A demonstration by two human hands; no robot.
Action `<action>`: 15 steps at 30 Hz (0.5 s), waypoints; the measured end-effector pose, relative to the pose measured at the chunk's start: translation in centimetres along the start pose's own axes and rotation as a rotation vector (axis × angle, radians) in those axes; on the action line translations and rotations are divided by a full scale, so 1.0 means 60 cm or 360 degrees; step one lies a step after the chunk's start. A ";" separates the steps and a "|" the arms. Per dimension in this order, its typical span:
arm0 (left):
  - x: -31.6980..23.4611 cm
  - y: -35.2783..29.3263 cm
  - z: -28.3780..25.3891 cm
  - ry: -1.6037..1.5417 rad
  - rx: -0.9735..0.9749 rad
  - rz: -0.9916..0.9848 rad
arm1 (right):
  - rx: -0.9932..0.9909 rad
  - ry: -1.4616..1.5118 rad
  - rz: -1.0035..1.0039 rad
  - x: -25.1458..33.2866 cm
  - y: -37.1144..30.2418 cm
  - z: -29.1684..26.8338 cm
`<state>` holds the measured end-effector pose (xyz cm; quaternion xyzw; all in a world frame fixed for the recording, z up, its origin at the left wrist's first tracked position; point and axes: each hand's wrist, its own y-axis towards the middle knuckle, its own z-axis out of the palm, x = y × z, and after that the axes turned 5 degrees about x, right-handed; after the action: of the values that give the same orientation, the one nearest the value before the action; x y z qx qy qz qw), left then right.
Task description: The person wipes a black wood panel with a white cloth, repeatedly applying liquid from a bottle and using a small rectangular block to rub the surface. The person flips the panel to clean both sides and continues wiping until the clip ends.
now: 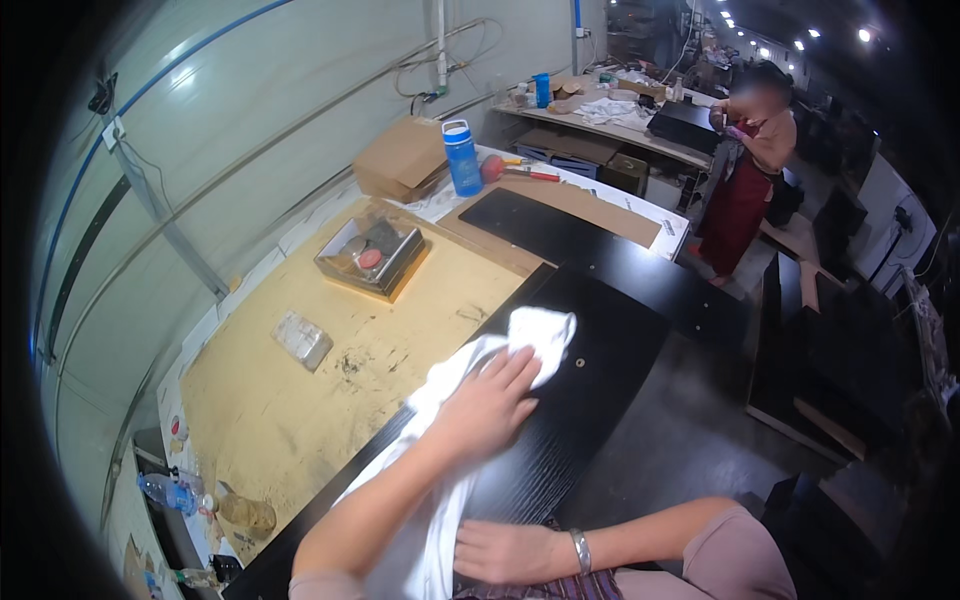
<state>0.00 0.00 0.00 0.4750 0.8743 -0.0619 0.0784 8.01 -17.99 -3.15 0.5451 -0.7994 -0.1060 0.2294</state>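
Observation:
A white cloth (pixel 543 332) lies bunched on a black wood-grained board (pixel 610 350) and trails back toward my body. My left hand (pixel 485 405) presses down on it, fingers closed over the bunched end and thumb at the side. Lower down, my right hand (pixel 510 552), with a silver bracelet at its wrist, rests with fingers stretched out near the board's front end. Its fingertips meet the trailing edge of the cloth. A second black panel (pixel 570 245) lies crosswise beyond the board.
On the yellowish tabletop (pixel 240 410) sit a clear-wrapped block (pixel 302 340) and an open box (pixel 370 255). Behind are a cardboard box (pixel 402 160) and blue bottle (pixel 462 160). Bottles (pixel 170 492) line the left edge. A person (pixel 745 175) works at another bench; black panels (pixel 850 370) stand right.

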 end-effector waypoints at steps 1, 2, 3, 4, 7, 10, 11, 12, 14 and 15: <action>0.003 0.030 0.012 -0.0059 -0.0089 0.0002 | 0.0088 0.0050 0.0026 0.014 0.004 -0.004; 0.011 0.057 0.027 -0.0083 -0.0185 0.0053 | 0.0172 0.0080 0.0035 0.025 0.007 -0.006; 0.014 0.075 0.013 -0.0067 -0.0201 0.0034 | 0.0059 0.0069 0.0014 0.008 0.006 -0.008; 0.016 0.090 -0.002 -0.0054 -0.0216 0.0008 | -0.0052 0.0063 -0.0013 -0.009 0.007 -0.006; -0.007 0.071 -0.007 -0.0083 -0.0105 -0.0048 | -0.0092 0.0063 0.0052 -0.028 -0.020 0.003; 0.003 -0.037 -0.011 -0.0004 -0.0006 -0.0134 | -0.0164 -0.0055 -0.0020 -0.027 -0.013 0.008; 0.009 -0.058 -0.015 0.0021 -0.0005 -0.0136 | -0.0197 -0.0035 -0.0014 -0.022 -0.006 0.010; 0.007 -0.047 -0.016 0.0021 0.0018 -0.0233 | -0.0210 -0.0008 -0.0009 -0.018 -0.002 0.016; 0.022 0.038 0.002 -0.0002 -0.0125 -0.0237 | 0.0074 0.0071 0.0052 -0.020 -0.007 0.020; 0.026 0.072 0.002 -0.0015 -0.0185 -0.0255 | 0.0038 0.0054 0.0047 -0.019 -0.007 0.014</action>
<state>2.80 3.61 -0.59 0.3979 0.9112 -0.0194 0.1048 8.29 -17.21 -4.38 0.5375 -0.8046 -0.0839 0.2380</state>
